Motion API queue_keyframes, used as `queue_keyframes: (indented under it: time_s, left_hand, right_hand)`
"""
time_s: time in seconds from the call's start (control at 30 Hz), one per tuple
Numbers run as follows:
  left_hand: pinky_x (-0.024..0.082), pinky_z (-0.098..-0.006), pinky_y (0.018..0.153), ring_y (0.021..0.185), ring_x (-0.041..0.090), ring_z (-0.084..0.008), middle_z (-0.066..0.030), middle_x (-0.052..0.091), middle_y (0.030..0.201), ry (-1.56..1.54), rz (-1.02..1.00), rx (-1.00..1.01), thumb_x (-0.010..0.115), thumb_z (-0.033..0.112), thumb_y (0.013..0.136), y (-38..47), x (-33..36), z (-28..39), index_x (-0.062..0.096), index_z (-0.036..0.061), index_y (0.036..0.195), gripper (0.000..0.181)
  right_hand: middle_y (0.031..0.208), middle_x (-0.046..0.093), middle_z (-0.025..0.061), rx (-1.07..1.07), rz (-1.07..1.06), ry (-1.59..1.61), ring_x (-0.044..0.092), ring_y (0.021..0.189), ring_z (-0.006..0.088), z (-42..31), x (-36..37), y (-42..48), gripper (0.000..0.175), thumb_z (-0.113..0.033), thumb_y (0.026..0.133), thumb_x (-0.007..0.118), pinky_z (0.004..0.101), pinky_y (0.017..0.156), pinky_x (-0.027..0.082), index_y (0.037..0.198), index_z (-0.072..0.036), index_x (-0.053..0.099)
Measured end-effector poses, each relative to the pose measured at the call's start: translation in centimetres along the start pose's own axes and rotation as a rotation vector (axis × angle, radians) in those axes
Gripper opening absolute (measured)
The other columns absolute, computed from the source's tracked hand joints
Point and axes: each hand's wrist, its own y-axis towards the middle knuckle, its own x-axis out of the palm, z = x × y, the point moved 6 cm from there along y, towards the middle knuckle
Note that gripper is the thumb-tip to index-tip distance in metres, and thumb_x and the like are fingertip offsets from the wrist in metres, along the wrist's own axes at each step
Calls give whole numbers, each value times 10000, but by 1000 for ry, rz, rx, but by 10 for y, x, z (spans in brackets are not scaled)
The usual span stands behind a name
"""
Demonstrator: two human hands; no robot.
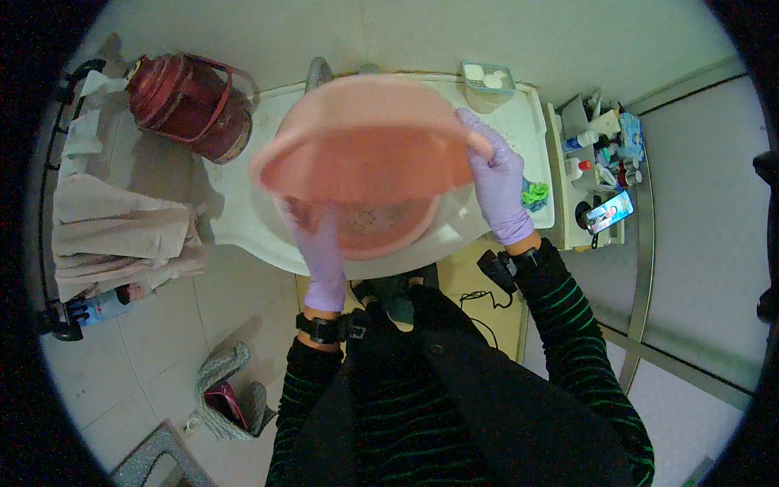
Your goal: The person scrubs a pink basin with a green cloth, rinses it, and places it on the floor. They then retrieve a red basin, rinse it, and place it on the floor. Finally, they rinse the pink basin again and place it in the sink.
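Observation:
A pink plastic basin (365,161) is tilted above the white washbasin (450,234). My right hand (499,173), in a thin purple glove, grips its rim on the right side. My left hand (319,249), gloved the same way, is blurred at the basin's lower left edge; its fingertips are hidden, so its hold is unclear. Below the tilted basin, a second pink bowl shape (383,225) with dark specks in it sits in the washbasin. A grey faucet (317,72) rises behind the raised basin.
Left stands a red thermos flask (188,106), near towels (122,225) on a rack. A lidded plastic box (487,79) and green cloth (535,196) lie right. Beyond are a shelf of bottles (581,143) and a lit phone (610,213). A grey bag (231,395) is on the floor.

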Motion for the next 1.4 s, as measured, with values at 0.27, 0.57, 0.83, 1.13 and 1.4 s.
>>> queue_keyframes:
  time_s: [0.27, 0.57, 0.83, 1.13, 1.4]
  left_hand:
    - [430, -369, 985, 1200, 507, -222, -138, 511, 1351, 345, -68, 378, 623, 117, 899, 66, -65, 43, 484, -21, 1323, 467]
    - [434, -354, 987, 1165, 557, -241, -175, 567, 1314, 803, -154, 517, 498, 29, 925, 54, -46, 69, 488, -60, 1346, 431]
    - [390, -418, 1056, 1266, 484, -301, -181, 479, 1409, 514, -96, 711, 527, 141, 946, 51, -48, 92, 433, -32, 1397, 493]
    - [352, -439, 1100, 1320, 435, -329, -183, 423, 1457, 463, -317, 736, 541, 37, 917, 29, -41, 94, 440, -31, 1389, 487]
    - [382, -409, 1081, 1299, 457, -279, -142, 440, 1450, 486, -438, 721, 533, 27, 930, 13, -44, 114, 467, 4, 1387, 463]
  right_hand:
    - [1275, 604, 144, -194, -57, 7, 565, 1203, 263, -20, -16, -13, 416, 51, 836, 601, 345, 1029, 439, 1243, -32, 608]
    - [1285, 539, 155, -53, 91, -221, 514, 1203, 329, 29, -29, -19, 684, -85, 775, 677, 415, 990, 446, 1397, -71, 394]
    - [1077, 610, 120, 938, -279, 394, 572, 1002, 207, 107, 17, -96, 391, -232, 913, 610, 345, 923, 458, 1215, 8, 543]
    - [1178, 646, 124, 243, -339, 24, 603, 1062, 272, 43, 22, -85, 351, -255, 958, 515, 384, 949, 462, 1208, -22, 592]
    - [1235, 584, 181, -424, -87, -421, 539, 1127, 348, 36, 73, -97, 362, -252, 881, 543, 426, 1016, 387, 1199, -94, 614]
